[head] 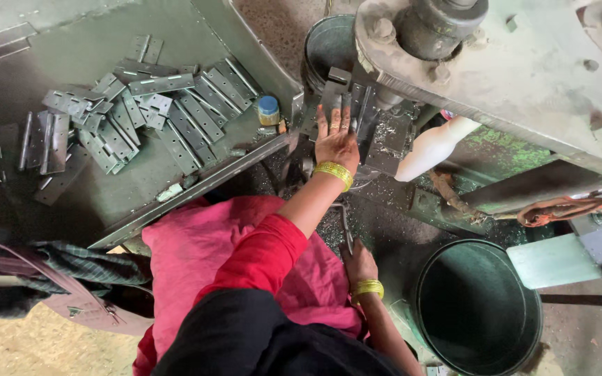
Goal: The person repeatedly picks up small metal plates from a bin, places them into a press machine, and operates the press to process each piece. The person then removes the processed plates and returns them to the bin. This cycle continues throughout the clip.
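Note:
My left hand (336,139), with a gold bangle on its wrist, reaches forward to the press machine (524,76). Its fingers lie flat on a grey metal hinge plate (336,89) that stands at the machine's die. My right hand (358,263), also wearing a gold bangle, is low by my lap, closed around a thin metal lever (346,226) that rises toward the machine. A pink garment (196,257) covers my lap.
On the left, a sloped metal tray (106,202) holds several grey hinge plates (141,111) and a small blue-lidded jar (268,109). A dark round bucket (479,310) stands at the lower right and a metal pail (325,45) behind the die. A white handle-like object (430,147) juts out beside metal shavings.

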